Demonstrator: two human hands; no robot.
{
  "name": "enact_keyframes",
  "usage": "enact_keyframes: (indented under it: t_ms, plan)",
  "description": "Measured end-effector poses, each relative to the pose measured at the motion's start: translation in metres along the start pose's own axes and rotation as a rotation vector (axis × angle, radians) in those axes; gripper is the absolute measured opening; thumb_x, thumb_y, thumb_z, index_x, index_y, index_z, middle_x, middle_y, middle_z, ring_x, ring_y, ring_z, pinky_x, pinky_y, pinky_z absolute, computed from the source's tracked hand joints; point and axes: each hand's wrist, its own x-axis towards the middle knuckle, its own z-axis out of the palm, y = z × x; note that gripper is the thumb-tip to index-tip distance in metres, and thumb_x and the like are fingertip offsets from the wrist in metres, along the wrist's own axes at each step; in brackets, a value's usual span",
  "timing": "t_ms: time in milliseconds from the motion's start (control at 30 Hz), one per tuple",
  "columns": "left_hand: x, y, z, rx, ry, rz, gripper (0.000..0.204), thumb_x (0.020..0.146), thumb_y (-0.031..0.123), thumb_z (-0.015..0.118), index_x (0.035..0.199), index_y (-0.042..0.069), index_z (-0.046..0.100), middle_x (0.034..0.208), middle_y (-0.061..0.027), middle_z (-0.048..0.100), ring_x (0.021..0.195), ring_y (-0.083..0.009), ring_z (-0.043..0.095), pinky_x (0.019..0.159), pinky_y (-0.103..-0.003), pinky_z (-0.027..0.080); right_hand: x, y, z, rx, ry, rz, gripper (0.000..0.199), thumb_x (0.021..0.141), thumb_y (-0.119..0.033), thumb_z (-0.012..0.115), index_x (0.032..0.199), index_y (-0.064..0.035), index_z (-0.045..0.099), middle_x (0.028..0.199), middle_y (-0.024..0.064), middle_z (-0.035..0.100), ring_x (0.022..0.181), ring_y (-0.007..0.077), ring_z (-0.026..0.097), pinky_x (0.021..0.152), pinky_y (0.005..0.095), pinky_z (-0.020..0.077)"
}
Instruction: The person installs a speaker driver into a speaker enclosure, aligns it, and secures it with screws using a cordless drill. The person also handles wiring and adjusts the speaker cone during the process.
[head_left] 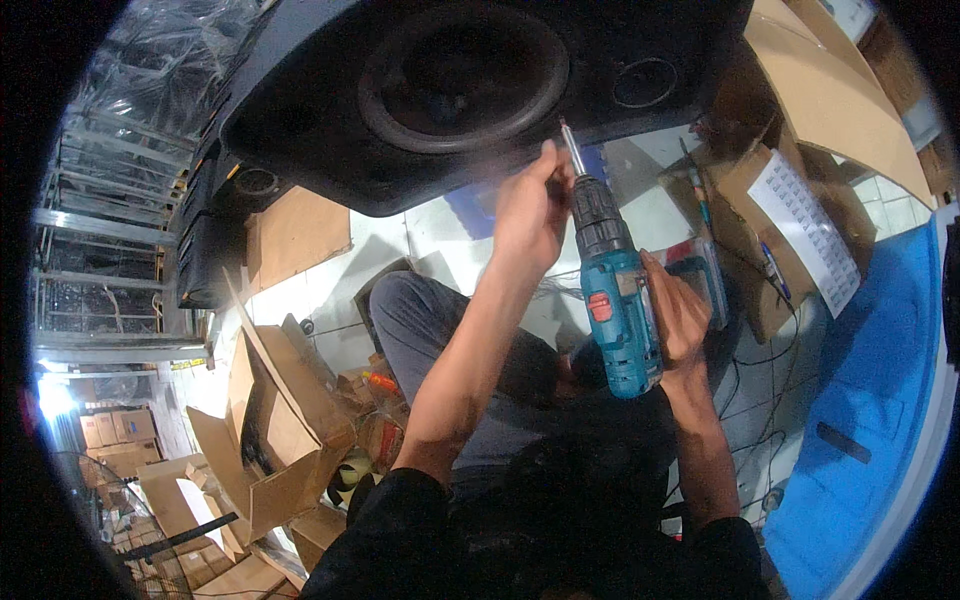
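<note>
A cluttered workshop floor held cardboard boxes below a black speaker cabinet. The right hand wrapped the teal drill; the left hand pinched its bit beside the speaker rim.

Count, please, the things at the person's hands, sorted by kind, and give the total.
Cordless drill, teal, gripped by the right hand: 1
Driver bit, steadied by the left hand: 1
Black speaker cabinet: 1
Total: 3

Teal drill with a red switch — black speaker cabinet, brown cardboard boxes, blue sheet.
</note>
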Motion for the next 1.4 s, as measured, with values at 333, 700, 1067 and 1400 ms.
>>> enact_keyframes:
  t_ms: [333,700,1067,1400]
  plan:
    - [-0.07,0.199,0.02,1.178,0.503,1.684,0.049,0.097,0.033,0.062,0.057,0.004,0.065,0.05,0.0022,0.048,0.052,-0.0027,0.037,0.049,-0.023,0.024,0.001,-0.011,0.004,0.043,0.013,0.017,0.052,0.084,-0.02,0.07,0.122,0.0133,0.058,0.112,0.0273,0.067,0.088,0.0345,0.071,0.073,0.0397,0.0581]
    - [-0.01,0.273,0.044,1.9,0.012,1.405,0.025,0.088,0.02,0.065,0.096,-0.003,0.072,0.087,-0.0275,0.066,0.08,-0.0382,0.069,0.072,-0.041,0.053,-0.001,-0.013,0.012,0.022,0.062,0.02,0.058,0.08,-0.018,0.076,0.125,0.0127,0.057,0.107,0.0252,0.069,0.084,0.0328,0.073,0.071,0.0395,0.0592]
    - [-0.012,0.278,0.046,1.915,-0.011,1.287,0.032,0.09,0.024,0.066,0.084,-0.008,0.067,0.068,-0.0304,0.055,0.066,-0.0408,0.064,0.063,-0.044,0.049,0.002,-0.009,0.011,0.03,0.012,0.039,0.057,0.081,-0.019,0.077,0.125,0.0126,0.057,0.108,0.0254,0.069,0.09,0.0334,0.073,0.077,0.0401,0.0593]
    - [-0.01,0.276,0.046,1.899,-0.01,1.249,0.031,0.09,0.022,0.065,0.084,-0.009,0.066,0.07,-0.0319,0.054,0.067,-0.0414,0.065,0.063,-0.044,0.049,0.006,0.0,0.012,0.018,0.031,0.009,0.056,0.081,-0.018,0.076,0.126,0.0116,0.057,0.112,0.0238,0.069,0.09,0.0328,0.073,0.077,0.0391,0.0591]
